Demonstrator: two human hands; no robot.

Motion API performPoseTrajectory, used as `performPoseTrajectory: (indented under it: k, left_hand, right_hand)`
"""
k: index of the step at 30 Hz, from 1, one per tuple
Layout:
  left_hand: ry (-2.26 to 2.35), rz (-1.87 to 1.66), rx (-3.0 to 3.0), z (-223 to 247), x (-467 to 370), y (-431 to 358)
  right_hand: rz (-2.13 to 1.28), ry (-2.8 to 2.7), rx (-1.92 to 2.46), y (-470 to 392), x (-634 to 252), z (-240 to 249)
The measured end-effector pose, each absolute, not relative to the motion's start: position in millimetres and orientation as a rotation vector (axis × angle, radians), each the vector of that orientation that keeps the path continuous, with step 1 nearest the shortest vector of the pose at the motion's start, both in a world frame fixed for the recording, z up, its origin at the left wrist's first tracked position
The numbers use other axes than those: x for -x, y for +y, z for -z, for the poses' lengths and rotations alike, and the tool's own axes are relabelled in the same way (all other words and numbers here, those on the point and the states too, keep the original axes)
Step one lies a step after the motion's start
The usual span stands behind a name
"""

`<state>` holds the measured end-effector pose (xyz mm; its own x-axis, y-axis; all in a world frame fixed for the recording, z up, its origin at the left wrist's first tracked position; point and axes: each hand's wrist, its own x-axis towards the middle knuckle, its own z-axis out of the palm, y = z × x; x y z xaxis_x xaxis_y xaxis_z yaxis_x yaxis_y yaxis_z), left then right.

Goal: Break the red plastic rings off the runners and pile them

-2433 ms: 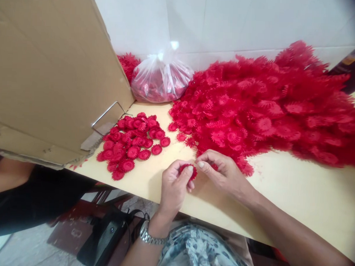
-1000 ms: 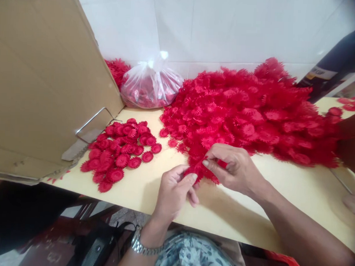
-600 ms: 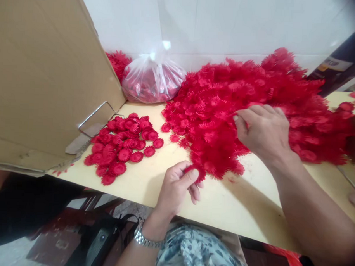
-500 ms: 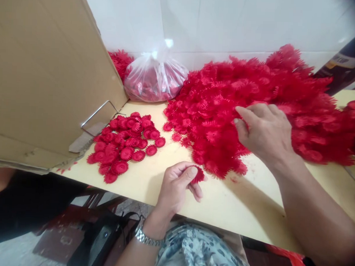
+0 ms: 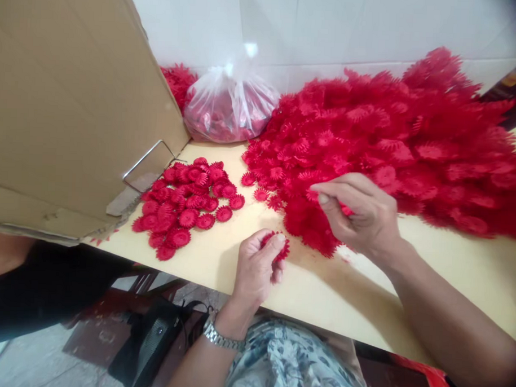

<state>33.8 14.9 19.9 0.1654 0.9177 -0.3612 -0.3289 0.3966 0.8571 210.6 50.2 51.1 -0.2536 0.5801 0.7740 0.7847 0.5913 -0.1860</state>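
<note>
Head view: left hand [image 5: 255,267] grips a red toothed disc [image 5: 282,252]

The person pinches the disc between thumb and bent fingers, just above the pale tabletop [image 5: 449,279], near the front edge. A metal watch [image 5: 222,336] circles the left wrist. To the right, the right hand [image 5: 319,194] hovers in front of a large heap of red toothed pieces [image 5: 369,146], thumb and forefinger narrowly apart at the tips; one cannot tell whether it holds anything. On the other side, well apart from the right hand, lies a smaller pile of red discs [image 5: 190,205]. Behind that pile sits a translucent plastic bag [image 5: 231,110] with red contents, touching the heap, and a cardboard panel [image 5: 75,108] stands at its left.
</note>
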Motion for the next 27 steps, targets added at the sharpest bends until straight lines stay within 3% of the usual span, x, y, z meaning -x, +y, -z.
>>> performPoseTrajectory:
  k: [6, 9, 13, 21, 27]
  left_hand:
    - [1.132, -1.058, -0.815, -20, -36, 17]
    - [1.161, -1.030, -0.877, -18, -36, 17]
    - [1.128, -0.998, -0.937, -15, -33, 15]
    - [0.918, -0.919, -0.647, -21, -29, 14]
    - [0.827, -0.881, -0.601, -21, -27, 14]
  right_hand:
    - [-0.590, -2.100, 0.971, 37, -183, -52]
    - [-0.809, -2.091, 0.933, 34, -177, -50]
    - [-0.560, -2.120, 0.963, 35, -178, -50]
    - [0.513, -1.819, 1.572, 65, -243, -50]
    - [0.540, -1.864, 1.511, 66, -252, -44]
